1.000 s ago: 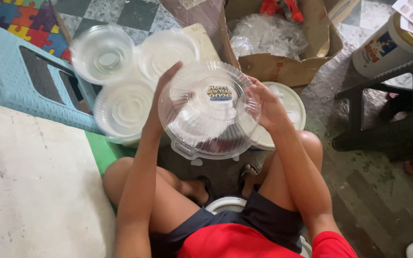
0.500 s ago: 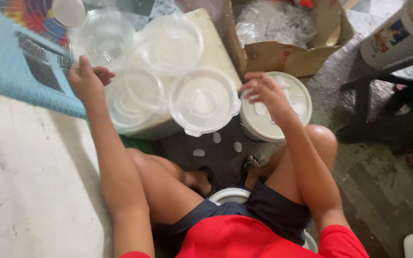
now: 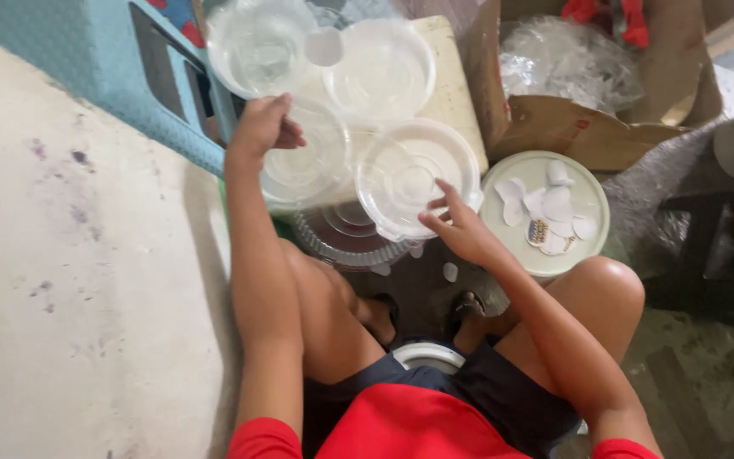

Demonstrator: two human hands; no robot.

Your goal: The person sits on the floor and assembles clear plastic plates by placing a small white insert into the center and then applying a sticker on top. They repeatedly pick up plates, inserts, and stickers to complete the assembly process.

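Since half a second ago our left hand (image 3: pixel 263 127) dropped from the far stack onto the clear lid (image 3: pixel 303 161), fingers closing on its rim; right hand (image 3: pixel 460 228), fingers apart, steadies the lidded container (image 3: pixel 418 177) just right of it. Best pinch one lid only.

Single head-mounted view. The camera sat above the seated person's torso and looked steeply down and forward, toward 12 o'clock, at close range. The person's own knees filled the lower centre. The left hand (image 3: pixel 263 127) entered toward 11 o'clock and the right hand (image 3: pixel 460 229) lay near centre. Clear plastic lids (image 3: pixel 418 174) occupied the upper centre, a cardboard box (image 3: pixel 571 127) lay at 1 o'clock, and a pale wall surface (image 3: pixel 70 280) ran along 9 o'clock. No second view overlapped it.
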